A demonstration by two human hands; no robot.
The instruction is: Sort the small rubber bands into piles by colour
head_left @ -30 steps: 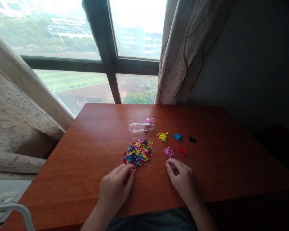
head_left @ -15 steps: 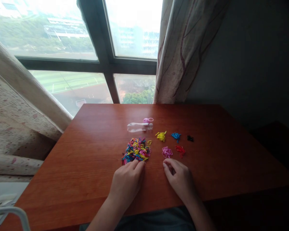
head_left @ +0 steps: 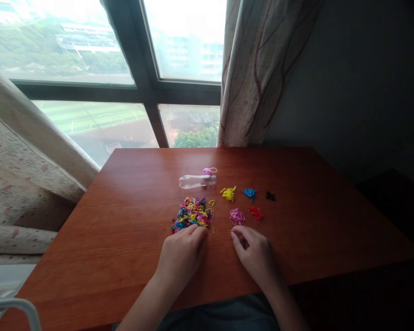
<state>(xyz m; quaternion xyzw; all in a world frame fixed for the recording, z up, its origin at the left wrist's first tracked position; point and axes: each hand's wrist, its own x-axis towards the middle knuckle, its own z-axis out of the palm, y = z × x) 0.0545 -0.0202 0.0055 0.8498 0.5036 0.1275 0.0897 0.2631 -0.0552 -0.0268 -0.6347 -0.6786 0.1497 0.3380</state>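
Observation:
A mixed pile of small coloured loops lies on the table, their exact kind too small to make out. At its near edge is my left hand, fingers curled and fingertips touching the pile; whatever they grip is hidden. One yellow loop sticks out beside these fingertips. My right hand rests on the table with thumb and forefinger pinched together, just below a small group of pink loops. Red loops lie right of the pink ones. Behind them are groups of yellow loops, blue loops and black loops.
Behind the mixed pile a clear bottle lies on its side, its mouth to the right. A pink cap with a loop sits just beyond it. The brown wooden table reaches back to a window with curtains.
The whole view has shifted slightly. A yellow loop now stands out from the pile's right edge by my left fingertips. My right hand keeps its pinch in nearly the same place.

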